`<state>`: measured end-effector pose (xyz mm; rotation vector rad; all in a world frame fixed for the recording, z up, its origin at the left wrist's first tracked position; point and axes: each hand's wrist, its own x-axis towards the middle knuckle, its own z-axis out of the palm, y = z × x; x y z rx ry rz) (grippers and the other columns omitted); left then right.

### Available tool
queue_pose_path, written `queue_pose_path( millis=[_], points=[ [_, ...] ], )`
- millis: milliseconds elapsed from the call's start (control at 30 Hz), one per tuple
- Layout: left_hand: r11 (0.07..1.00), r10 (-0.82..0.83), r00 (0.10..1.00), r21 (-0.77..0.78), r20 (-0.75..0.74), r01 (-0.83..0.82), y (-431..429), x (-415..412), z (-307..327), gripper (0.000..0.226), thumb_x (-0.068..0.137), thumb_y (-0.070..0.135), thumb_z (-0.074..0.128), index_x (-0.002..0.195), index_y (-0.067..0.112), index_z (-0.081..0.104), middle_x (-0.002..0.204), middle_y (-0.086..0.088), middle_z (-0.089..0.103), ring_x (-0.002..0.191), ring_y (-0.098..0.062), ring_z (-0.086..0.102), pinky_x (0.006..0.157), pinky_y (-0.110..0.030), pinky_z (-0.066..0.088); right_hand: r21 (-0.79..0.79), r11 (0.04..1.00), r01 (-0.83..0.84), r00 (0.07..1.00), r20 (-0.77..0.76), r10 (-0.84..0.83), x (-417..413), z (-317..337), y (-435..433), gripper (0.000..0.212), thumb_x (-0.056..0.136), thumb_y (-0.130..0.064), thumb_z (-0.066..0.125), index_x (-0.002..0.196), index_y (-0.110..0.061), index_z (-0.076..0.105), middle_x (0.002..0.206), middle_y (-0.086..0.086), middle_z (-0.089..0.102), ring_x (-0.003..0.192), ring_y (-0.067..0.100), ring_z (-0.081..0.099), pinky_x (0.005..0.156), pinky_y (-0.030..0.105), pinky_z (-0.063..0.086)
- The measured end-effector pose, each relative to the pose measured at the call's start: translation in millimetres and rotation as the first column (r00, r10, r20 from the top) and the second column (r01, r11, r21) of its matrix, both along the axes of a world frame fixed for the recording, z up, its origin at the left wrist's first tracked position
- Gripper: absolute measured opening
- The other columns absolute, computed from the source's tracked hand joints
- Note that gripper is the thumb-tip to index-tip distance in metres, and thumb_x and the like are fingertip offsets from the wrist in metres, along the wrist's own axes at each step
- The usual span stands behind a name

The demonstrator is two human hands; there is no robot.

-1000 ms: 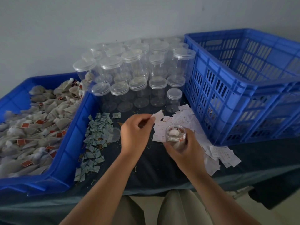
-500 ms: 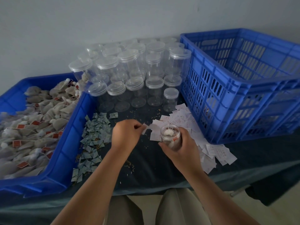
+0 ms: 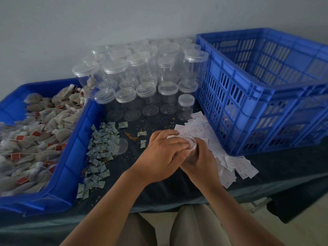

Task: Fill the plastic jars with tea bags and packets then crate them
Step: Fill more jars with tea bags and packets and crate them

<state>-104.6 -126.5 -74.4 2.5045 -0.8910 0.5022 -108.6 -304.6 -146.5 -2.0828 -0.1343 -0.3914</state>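
Head view puts your left hand (image 3: 165, 153) across the mouth of the jar (image 3: 193, 143), where a second ago it pinched a white packet off to the left, apart from the jar. That suggests the packet is going in, or has only just dropped. Your fingers cover the opening, so it cannot be told whether the packet is still between them or how far they are spread underneath.

Your right hand (image 3: 200, 164) is curled round the jar's body from the near side and holds it upright. The jar sits at the near-left edge of the loose white packets (image 3: 198, 125), left of the blue crate (image 3: 266, 89).

A clear lid (image 3: 122, 145) lies flat on the surface (image 3: 159, 183) further left, touching the green packets (image 3: 101, 144). By the look of it, this jar is still uncapped, so closing and crating remain. The tea bags (image 3: 35, 132) fill the tray at far left.
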Motion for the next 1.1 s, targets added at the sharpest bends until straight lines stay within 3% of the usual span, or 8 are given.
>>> queue_pose_path(
  millis=[167, 367, 600, 700, 800, 867, 967, 1100],
  points=[
    [0.855, 0.32, 0.946, -0.415, -0.05, -0.311, 18.9, 11.1, 0.3, 0.031, 0.112, 0.039, 0.045, 0.112, 0.033, 0.075, 0.108, 0.019, 0.073, 0.104, 0.003, 0.063, 0.095, -0.027, 0.052, 0.01, 1.0, 0.013, 1.0, 0.008, -0.013, -2.4, 3.1, 0.7, 0.067, 0.072, -0.069, 0.082, 0.125, -0.04, 0.054, 0.108, -0.029, 0.066, 0.1, -0.007, 0.064, 0.081, 0.016, 0.05],
    [0.706, 0.706, 0.655, 0.342, -0.268, -0.621, 83.3, 35.3, -34.8, 0.05, 0.102, 0.056, 0.055, 0.134, 0.019, 0.065, 0.135, -0.003, 0.063, 0.126, -0.026, 0.056, 0.107, -0.044, 0.047, 0.008, 1.0, 0.011, 1.0, 0.005, -0.011, -3.6, 1.9, -1.1, 0.078, 0.072, -0.067, 0.084, 0.134, -0.028, 0.057, 0.11, -0.017, 0.07, 0.102, 0.003, 0.067, 0.086, 0.036, 0.061],
    [0.711, 0.703, 0.707, 0.047, -0.077, -0.702, 83.3, 27.9, -36.5, 0.034, 0.096, 0.042, 0.073, 0.12, 0.019, 0.075, 0.133, -0.002, 0.067, 0.125, -0.025, 0.06, 0.107, -0.044, 0.047, 0.016, 1.0, 0.008, 1.0, 0.005, -0.008, -6.0, 6.7, 0.9, 0.072, 0.071, -0.073, 0.077, 0.129, -0.038, 0.055, 0.107, -0.033, 0.063, 0.105, -0.015, 0.06, 0.075, 0.005, 0.045],
    [0.616, 0.788, 0.597, 0.225, -0.15, -0.755, 100.4, 28.8, -31.6, 0.042, 0.102, 0.035, 0.064, 0.137, 0.011, 0.062, 0.14, -0.011, 0.061, 0.127, -0.032, 0.058, 0.108, -0.046, 0.049, 0.026, 1.0, 0.005, 1.0, -0.009, -0.005, -5.3, 6.3, 0.6, 0.072, 0.07, -0.072, 0.079, 0.129, -0.039, 0.055, 0.108, -0.033, 0.063, 0.105, -0.013, 0.061, 0.077, 0.009, 0.046],
    [0.6, 0.798, 0.565, 0.352, -0.208, -0.718, 112.4, 24.5, -31.3, 0.022, 0.105, 0.03, 0.049, 0.102, 0.017, 0.068, 0.107, -0.006, 0.062, 0.101, -0.029, 0.063, 0.085, -0.043, 0.055, 0.025, 1.0, 0.006, 1.0, -0.005, -0.005, -5.1, 6.0, 0.3, 0.072, 0.072, -0.07, 0.081, 0.13, -0.037, 0.055, 0.11, -0.027, 0.067, 0.102, -0.007, 0.065, 0.079, 0.016, 0.053],
    [0.643, 0.763, 0.602, 0.179, -0.235, -0.744, 114.9, 20.5, -34.7, 0.018, 0.104, 0.03, 0.055, 0.112, 0.019, 0.067, 0.111, -0.006, 0.061, 0.11, -0.03, 0.063, 0.088, -0.043, 0.053, 0.026, 1.0, 0.003, 1.0, 0.012, -0.004, -5.5, 6.1, 0.5, 0.069, 0.072, -0.07, 0.081, 0.128, -0.039, 0.055, 0.108, -0.028, 0.067, 0.101, -0.007, 0.065, 0.078, 0.016, 0.052],
    [0.641, 0.717, 0.614, -0.036, -0.329, -0.767, 108.1, 15.6, -32.3, 0.083, 0.083, 0.039, 0.088, 0.151, 0.02, 0.046, 0.144, -0.006, 0.045, 0.128, -0.023, 0.049, 0.106, -0.041, 0.047, 0.01, 1.0, -0.019, 0.999, 0.026, 0.019, -4.7, 4.3, 0.0, 0.071, 0.073, -0.063, 0.088, 0.13, -0.034, 0.057, 0.108, -0.028, 0.067, 0.101, -0.006, 0.066, 0.08, 0.019, 0.056],
    [0.697, 0.596, 0.71, -0.199, -0.375, -0.689, 86.0, 11.4, -14.2, 0.085, 0.071, 0.038, 0.097, 0.143, 0.027, 0.053, 0.138, 0.001, 0.051, 0.114, -0.017, 0.057, 0.09, -0.027, 0.042, -0.015, 0.997, -0.076, 0.996, 0.049, 0.077, -6.4, 5.9, 0.2, 0.075, 0.074, -0.062, 0.088, 0.137, -0.038, 0.053, 0.115, -0.037, 0.061, 0.113, -0.014, 0.06, 0.088, 0.006, 0.048]
  ],
)
